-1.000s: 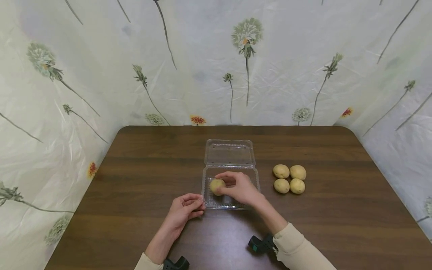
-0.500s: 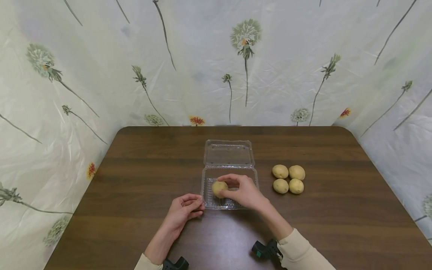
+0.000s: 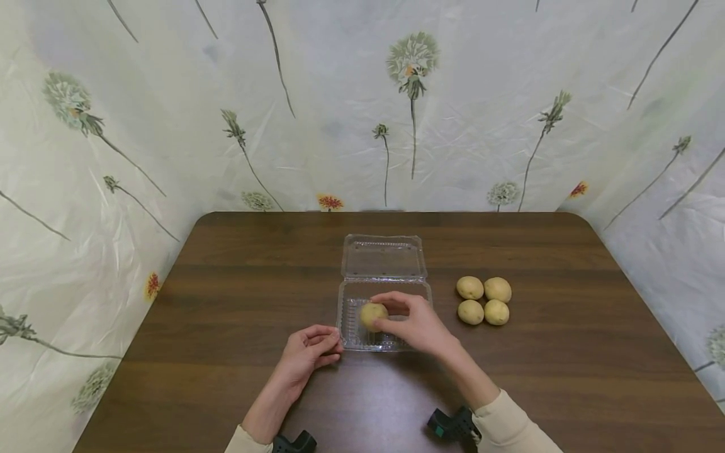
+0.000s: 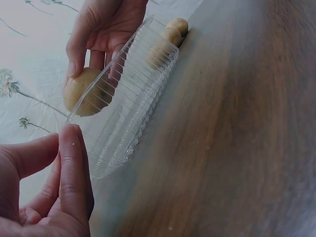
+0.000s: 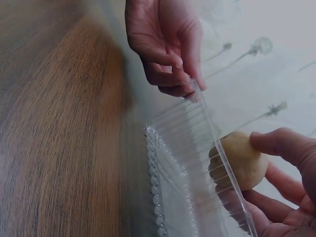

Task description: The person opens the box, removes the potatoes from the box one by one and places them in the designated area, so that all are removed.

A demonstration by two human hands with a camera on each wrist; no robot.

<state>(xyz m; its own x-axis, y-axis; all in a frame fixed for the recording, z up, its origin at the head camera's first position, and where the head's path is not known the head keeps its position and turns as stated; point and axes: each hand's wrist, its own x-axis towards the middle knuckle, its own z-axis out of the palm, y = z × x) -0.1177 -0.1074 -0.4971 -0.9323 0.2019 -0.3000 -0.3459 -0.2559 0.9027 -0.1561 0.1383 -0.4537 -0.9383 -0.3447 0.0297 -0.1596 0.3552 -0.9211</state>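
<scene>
A clear plastic clamshell container (image 3: 352, 328) lies opened on the table, its lid (image 3: 382, 257) folded back away from me. My left hand (image 3: 306, 355) pinches the rim at its near left corner between thumb and fingers, as the left wrist view shows closely. Over the base, my right hand (image 3: 418, 324) grips a round yellow potato (image 3: 372, 316) with the thumb on the near side and fingers on the far side. Seen from the right wrist, this potato (image 5: 242, 160) hangs around rim height, above the ribbed floor of the container.
Several more potatoes (image 3: 471, 312) sit in a tight two-by-two group on the brown wooden table (image 3: 255, 283), right of the container. A pale curtain (image 3: 340, 94) printed with dandelions surrounds the table's back and sides. Dark wrist cameras (image 3: 453, 425) show below both hands.
My right hand has shifted a little to the right and toward me with the potato, from the left side of the base closer to its middle. My left hand keeps its place.
</scene>
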